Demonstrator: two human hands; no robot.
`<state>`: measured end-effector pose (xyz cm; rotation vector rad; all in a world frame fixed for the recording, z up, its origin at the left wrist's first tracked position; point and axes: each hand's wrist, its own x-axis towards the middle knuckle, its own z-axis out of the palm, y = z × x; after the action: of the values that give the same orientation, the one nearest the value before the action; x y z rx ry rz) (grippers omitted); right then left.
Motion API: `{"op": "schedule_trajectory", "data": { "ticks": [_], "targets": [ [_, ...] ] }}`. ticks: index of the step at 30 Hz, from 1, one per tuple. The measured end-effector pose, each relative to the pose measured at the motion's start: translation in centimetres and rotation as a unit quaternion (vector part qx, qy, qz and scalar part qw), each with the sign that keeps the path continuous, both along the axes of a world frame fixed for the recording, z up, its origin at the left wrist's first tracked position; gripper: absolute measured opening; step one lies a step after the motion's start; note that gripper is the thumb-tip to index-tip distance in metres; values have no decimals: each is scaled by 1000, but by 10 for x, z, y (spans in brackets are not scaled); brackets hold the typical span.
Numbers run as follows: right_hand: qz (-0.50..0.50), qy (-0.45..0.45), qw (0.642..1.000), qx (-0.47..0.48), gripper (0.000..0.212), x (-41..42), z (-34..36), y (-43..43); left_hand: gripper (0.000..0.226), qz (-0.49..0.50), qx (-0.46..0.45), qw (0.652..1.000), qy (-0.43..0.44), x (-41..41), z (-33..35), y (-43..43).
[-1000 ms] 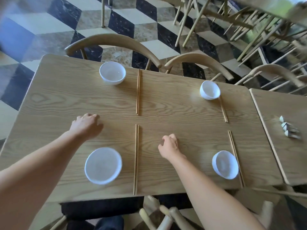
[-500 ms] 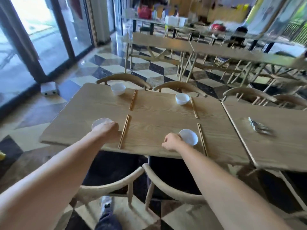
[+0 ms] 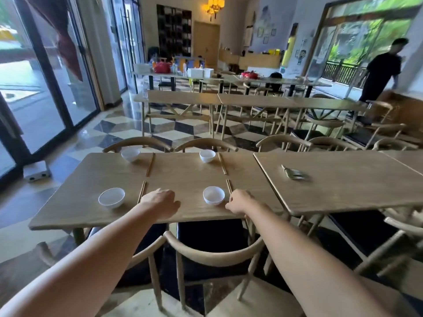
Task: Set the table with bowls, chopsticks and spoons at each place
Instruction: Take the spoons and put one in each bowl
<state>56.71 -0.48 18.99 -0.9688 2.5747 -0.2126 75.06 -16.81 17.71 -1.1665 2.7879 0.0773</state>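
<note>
Silvery cutlery (image 3: 295, 173), blurred, on neighbouring table (image 3: 354, 179)

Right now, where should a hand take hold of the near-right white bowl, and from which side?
Probably by the rim, from above at its left or near edge. The near-right bowl stands upright, mouth open, so the rim is free to pinch. Chopsticks lie close along its right and the right hand sits there, crowding that side.

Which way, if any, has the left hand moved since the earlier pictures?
Yes, rightward: the left hand was left of the near-left chopsticks, now right of them.
</note>
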Motion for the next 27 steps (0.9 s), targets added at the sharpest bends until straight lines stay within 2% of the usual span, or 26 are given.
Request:
{"op": "schedule_trajectory", "data": {
  "ticks": [3,10,15,20,23,27],
  "targets": [
    [-15,-3,1000,1,14,-3,-3,20,41,-6,6,1000,2,-8,2,14],
    [-45,-18,999,-11,25,-15,-13,66,33,-51,28,998,-18,-44,-6,56],
    [-82,1,997,6,25,-56,-31,126,22,-120,71,990,-24,-119,-18,119],
    [-144,-1,990,13,39,-113,-45,183,28,-213,99,972,-12,-200,-33,181],
    [-173,2,985,27,31,-158,-55,202,24,-248,117,962,-12,-257,-45,195],
    [-199,-15,979,51,32,-238,-72,207,20,-269,121,955,-27,-343,-66,194]
  ]
}}
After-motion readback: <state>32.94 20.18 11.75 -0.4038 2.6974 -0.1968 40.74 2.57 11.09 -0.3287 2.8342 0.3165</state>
